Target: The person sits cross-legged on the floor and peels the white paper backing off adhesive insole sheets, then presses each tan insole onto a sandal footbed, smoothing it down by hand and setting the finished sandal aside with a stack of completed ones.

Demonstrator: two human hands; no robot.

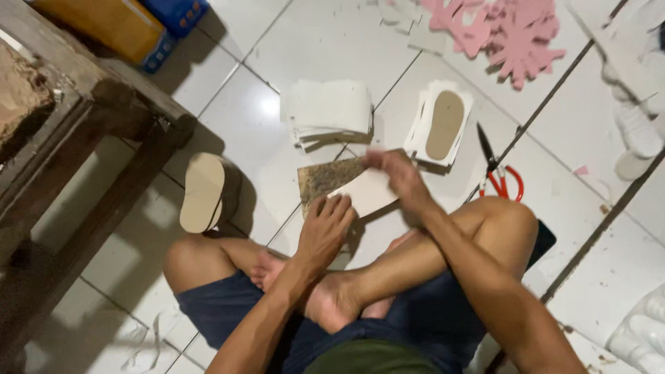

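While our left hand (325, 228) presses flat on the white rectangular sheet (367, 192) atop the mottled brown board (325, 176), our blurred right hand (395, 173) pinches its far edge; uneven pressure could skew it.

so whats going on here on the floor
A person sits cross-legged on the tiled floor. The left hand presses a white sheet onto a brown board; the right hand is at the sheet's top edge. Red-handled scissors, a sole-shaped template and a stack of cut soles lie nearby.

Both hands (325, 228) (398, 176) low, fingers outstretched
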